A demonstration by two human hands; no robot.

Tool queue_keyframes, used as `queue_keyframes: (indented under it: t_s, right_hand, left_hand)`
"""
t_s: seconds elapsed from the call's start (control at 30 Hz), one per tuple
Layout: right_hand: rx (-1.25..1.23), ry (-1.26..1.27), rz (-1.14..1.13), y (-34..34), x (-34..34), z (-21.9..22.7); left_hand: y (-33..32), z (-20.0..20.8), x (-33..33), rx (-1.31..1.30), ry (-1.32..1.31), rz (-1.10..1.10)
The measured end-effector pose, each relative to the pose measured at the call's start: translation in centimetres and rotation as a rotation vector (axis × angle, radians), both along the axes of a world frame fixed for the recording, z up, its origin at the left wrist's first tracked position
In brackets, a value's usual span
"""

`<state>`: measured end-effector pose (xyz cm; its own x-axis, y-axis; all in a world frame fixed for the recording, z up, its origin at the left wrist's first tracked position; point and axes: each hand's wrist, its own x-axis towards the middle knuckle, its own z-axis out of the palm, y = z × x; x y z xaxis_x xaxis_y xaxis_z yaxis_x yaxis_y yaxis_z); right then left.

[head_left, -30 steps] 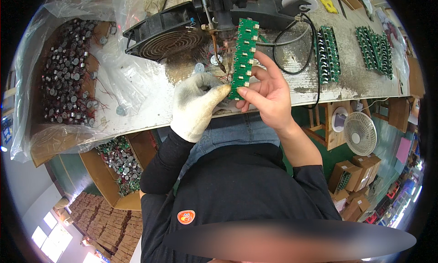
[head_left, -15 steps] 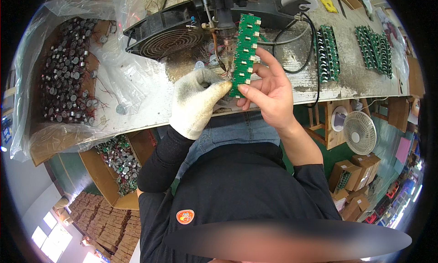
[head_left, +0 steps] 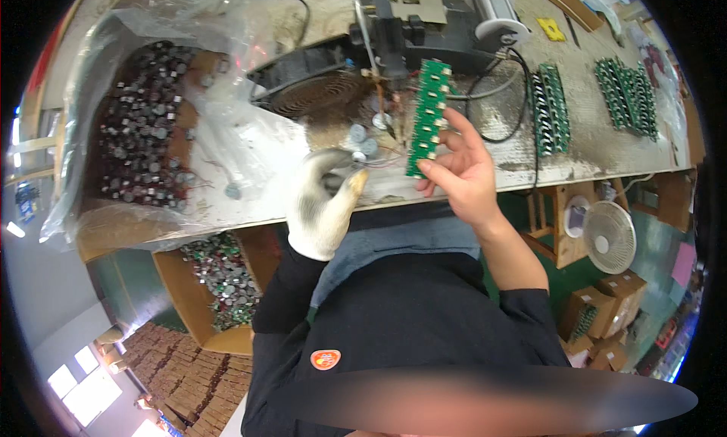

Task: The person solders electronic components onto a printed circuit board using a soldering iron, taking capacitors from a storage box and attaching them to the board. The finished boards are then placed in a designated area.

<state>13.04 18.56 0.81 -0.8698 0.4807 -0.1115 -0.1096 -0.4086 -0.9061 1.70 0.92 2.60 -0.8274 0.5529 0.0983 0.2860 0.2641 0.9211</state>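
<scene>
A long green circuit board [head_left: 429,119] with white connectors along one edge is upright in my bare right hand [head_left: 466,168], gripped near its lower end between thumb and fingers. My left hand [head_left: 322,210], in a whitish work glove, is apart from the board, its thumb and forefinger spread. Right by the forefinger tip is a small round silver part [head_left: 358,157] with thin wires; whether the glove touches it is unclear. A few similar round grey parts [head_left: 368,148] lie just beyond. Behind the board, a soldering iron [head_left: 388,125] points down from a stand.
A plastic-lined box of wired round parts [head_left: 144,126] stands at left. A black fan [head_left: 318,95] lies at the back beside a solder wire spool [head_left: 496,13]. Stacked green boards [head_left: 551,110] sit at right with a black cable [head_left: 530,126] nearby. Below the table is a carton [head_left: 182,301].
My left hand has come away from the board's lower end, and its thumb and forefinger have parted. My right hand still holds the board. The whole view has shifted slightly.
</scene>
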Motion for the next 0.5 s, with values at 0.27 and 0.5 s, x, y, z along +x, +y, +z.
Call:
queue_keyframes:
  t_s: [0.27,0.5]
  right_hand:
    - [0.075,0.003,-0.071,0.7,0.4,-0.7]
    - [0.13,-0.015,-0.075,0.5,-0.1,-0.5]
  left_hand:
    - [-9.7,-0.6,-5.1,-0.405,0.593,0.645]
    - [-10.2,-0.8,-6.7,-0.689,0.414,0.422]
